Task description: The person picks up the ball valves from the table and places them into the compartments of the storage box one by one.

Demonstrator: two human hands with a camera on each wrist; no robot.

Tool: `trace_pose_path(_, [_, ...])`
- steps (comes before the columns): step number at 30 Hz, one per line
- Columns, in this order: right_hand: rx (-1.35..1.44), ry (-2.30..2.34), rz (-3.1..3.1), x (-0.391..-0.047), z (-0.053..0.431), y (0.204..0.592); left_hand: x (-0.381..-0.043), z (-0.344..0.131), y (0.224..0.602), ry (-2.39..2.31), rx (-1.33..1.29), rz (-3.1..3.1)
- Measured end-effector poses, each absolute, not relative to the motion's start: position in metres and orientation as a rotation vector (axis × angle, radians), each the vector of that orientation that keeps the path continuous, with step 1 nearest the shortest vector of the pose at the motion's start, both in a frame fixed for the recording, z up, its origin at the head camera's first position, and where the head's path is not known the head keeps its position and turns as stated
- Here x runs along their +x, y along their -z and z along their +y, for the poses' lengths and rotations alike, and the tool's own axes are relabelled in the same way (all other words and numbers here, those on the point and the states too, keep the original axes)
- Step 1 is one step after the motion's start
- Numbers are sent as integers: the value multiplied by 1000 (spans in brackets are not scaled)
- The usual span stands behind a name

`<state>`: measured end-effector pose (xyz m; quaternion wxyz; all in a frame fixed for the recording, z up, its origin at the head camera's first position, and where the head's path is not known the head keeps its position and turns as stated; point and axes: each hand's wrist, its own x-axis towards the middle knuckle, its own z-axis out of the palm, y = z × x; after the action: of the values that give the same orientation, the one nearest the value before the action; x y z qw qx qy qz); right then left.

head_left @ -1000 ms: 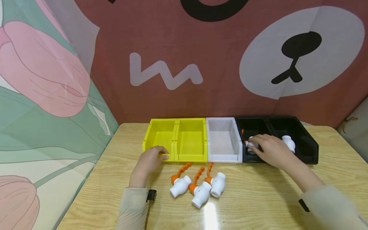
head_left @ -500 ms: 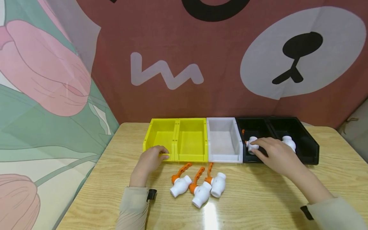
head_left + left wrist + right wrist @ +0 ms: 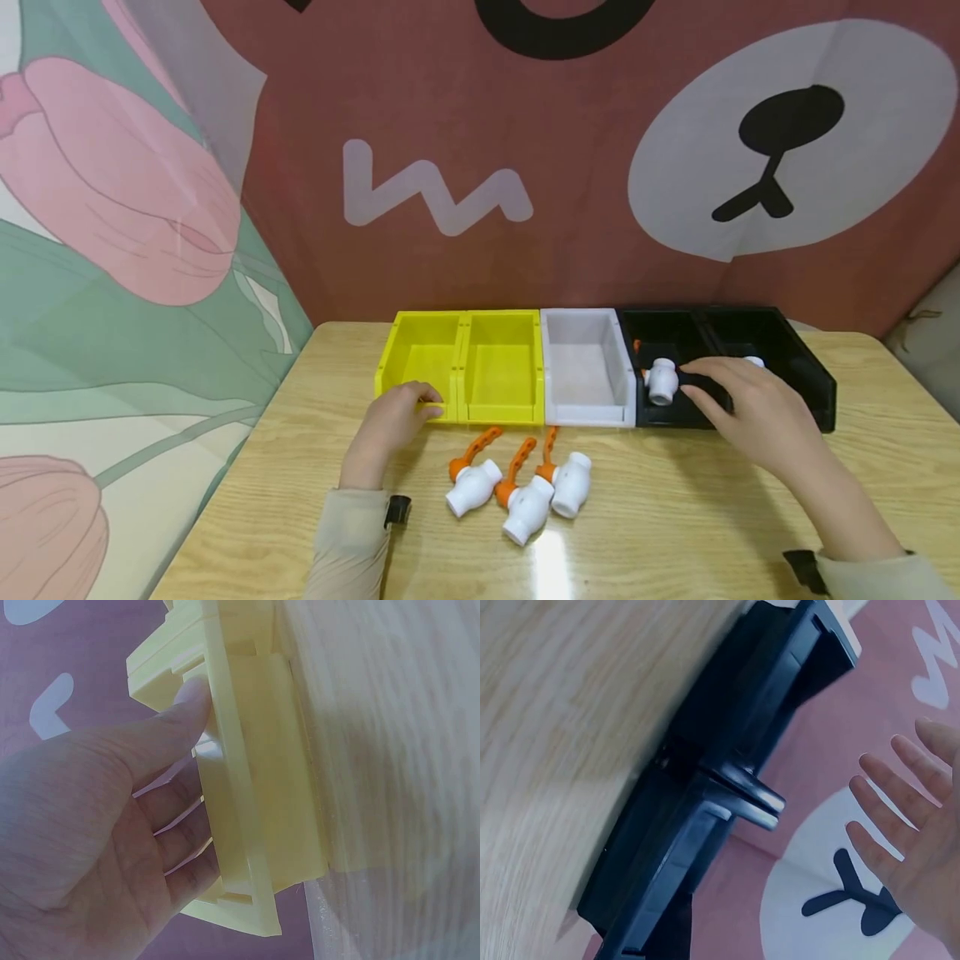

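At the leftmost yellow bin (image 3: 422, 354), my left hand (image 3: 390, 423) rests over the front lip. The left wrist view shows its thumb (image 3: 193, 696) at the lip and fingertips hidden behind the front wall. My right hand (image 3: 757, 412) is over the two black bins, fingers apart, holding nothing; the right wrist view shows its fingers (image 3: 889, 802) spread. Just left of its fingertips, a white ball valve (image 3: 662, 382) sits in the left black bin (image 3: 690, 414), its orange handle partly visible. Another white piece (image 3: 754, 362) in the right black bin is mostly hidden by the hand.
Three white ball valves with orange handles lie on the wooden table (image 3: 645, 533): a left one (image 3: 474, 487), a middle one (image 3: 528, 510) and a right one (image 3: 572, 485). A second yellow bin (image 3: 501, 358) and a white bin (image 3: 588, 414) stand between the hands.
My right hand has let go of the ball valve in the left black bin and drawn back to the right. My left hand stays in place.
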<state>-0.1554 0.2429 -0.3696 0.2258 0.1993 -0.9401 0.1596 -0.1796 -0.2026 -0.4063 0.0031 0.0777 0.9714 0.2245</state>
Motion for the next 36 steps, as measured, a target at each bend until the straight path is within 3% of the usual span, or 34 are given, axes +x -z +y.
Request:
trace_pose_path(19, [379,-531,-2633,-145,278,358,-180,-200,405,-701,242,3045])
trace_pose_path(36, [253,-497,-2891,-156,312,372,-179,-201,404,-692,234,3042])
